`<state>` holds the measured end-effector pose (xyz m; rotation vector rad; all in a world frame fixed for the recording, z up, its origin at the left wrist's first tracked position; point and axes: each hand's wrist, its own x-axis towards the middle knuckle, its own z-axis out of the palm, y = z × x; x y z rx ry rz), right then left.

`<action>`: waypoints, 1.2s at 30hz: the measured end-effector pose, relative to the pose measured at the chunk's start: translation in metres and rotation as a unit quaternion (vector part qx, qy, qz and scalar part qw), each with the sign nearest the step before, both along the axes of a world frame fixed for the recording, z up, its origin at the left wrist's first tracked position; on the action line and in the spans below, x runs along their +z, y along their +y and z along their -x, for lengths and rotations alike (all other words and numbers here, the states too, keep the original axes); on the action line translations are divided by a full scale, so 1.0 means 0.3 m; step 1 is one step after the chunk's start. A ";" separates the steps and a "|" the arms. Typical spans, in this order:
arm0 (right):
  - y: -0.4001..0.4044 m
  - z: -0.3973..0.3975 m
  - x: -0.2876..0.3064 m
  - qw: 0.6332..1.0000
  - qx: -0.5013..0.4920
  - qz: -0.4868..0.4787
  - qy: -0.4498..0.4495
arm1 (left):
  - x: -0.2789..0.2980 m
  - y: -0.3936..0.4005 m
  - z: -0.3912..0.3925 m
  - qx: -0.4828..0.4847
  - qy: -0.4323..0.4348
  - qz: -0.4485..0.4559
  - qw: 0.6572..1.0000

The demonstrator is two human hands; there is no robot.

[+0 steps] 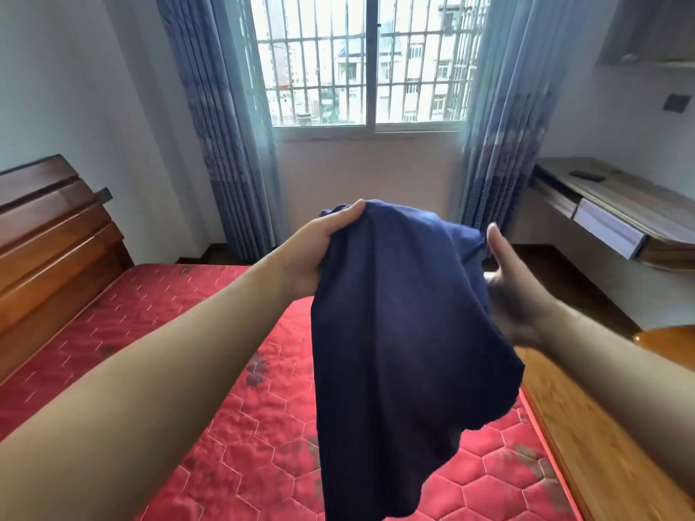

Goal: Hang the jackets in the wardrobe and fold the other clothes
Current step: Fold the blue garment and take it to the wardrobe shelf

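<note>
Our left hand pinched the navy garment at its top edge (over the red mattress); our right hand, fingers spread, touched it.

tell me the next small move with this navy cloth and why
Probably take the far edge with the right hand. Only the left hand grips the navy cloth, which hangs bunched above the red mattress, so it needs spreading before folding.

I see a navy garment, crumpled, hanging limp above the mattress, its top edge bunched.
</note>
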<state>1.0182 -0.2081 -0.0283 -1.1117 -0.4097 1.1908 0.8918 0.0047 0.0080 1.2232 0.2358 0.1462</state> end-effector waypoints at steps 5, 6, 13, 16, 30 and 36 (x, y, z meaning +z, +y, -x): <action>-0.021 0.063 -0.112 0.990 0.136 0.018 -0.040 | -0.048 0.042 0.003 0.062 0.020 0.047 0.997; -0.015 0.077 -0.109 0.988 0.122 0.037 -0.081 | -0.055 0.047 0.004 0.070 0.020 0.056 0.996; 0.078 0.128 -0.011 0.978 -0.050 0.009 -0.200 | -0.071 0.085 0.029 0.056 -0.053 0.100 0.992; 0.099 0.092 0.044 0.984 -0.087 -0.018 -0.155 | -0.134 0.073 0.063 0.009 -0.036 0.139 0.990; 0.004 -0.101 0.018 0.953 -0.002 0.236 -0.191 | -0.171 0.031 0.037 -0.011 0.122 0.040 0.992; -0.002 -0.114 -0.010 0.943 -0.228 0.131 -0.204 | -0.154 0.049 0.021 0.008 0.153 0.023 0.988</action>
